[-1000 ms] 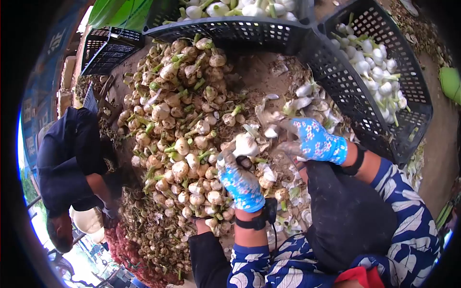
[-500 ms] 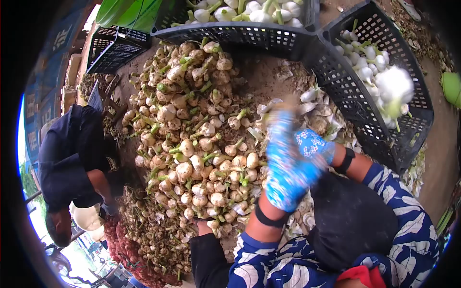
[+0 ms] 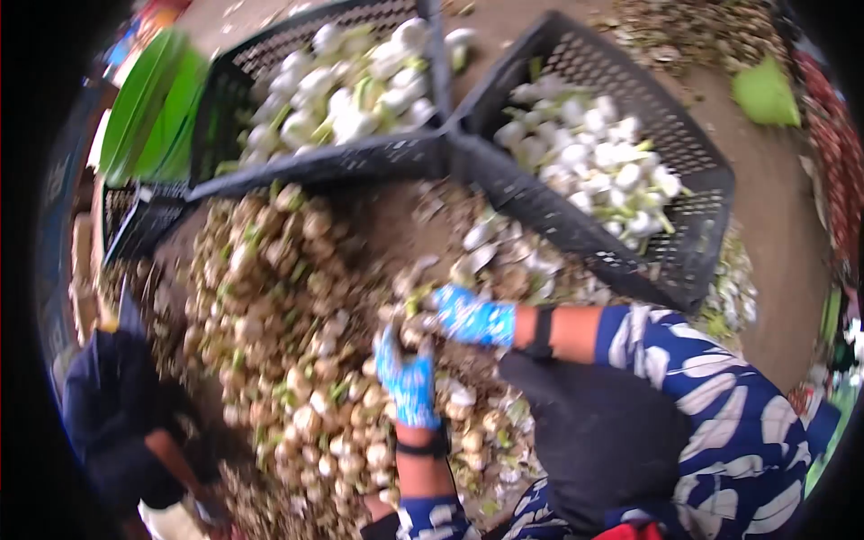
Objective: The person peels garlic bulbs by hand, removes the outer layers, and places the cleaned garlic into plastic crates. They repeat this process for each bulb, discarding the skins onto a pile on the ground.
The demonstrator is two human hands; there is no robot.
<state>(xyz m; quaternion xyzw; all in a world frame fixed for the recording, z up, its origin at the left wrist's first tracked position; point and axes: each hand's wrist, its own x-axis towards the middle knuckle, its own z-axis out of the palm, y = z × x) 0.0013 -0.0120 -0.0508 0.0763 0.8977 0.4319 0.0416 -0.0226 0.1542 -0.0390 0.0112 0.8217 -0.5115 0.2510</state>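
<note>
My left hand (image 3: 409, 382), in a blue patterned glove, reaches over the pile of unpeeled garlic (image 3: 306, 418). Its thumb and fingers look apart beside a garlic bulb (image 3: 412, 336). My right hand (image 3: 474, 317), gloved the same way, is just up and to the right, its fingers closed at a garlic bulb with a greenish stem (image 3: 419, 299). Blur hides the exact grip. Loose peelings (image 3: 481, 258) lie beyond the right hand. White cleaned bulbs fill part of the right black crate (image 3: 589, 238).
Another black crate (image 3: 315, 166) of white bulbs adjoins it, beside a green basin (image 3: 148, 108). A co-worker in dark clothing (image 3: 112, 405) bends over at the left. Another person's hand (image 3: 376, 507) shows at the bottom. A green container (image 3: 765, 93) stands upper right.
The view has shifted, showing more of the crates. The white bulb blurred above the right crate is no longer in the air. My hands have separated and lowered to the garlic.
</note>
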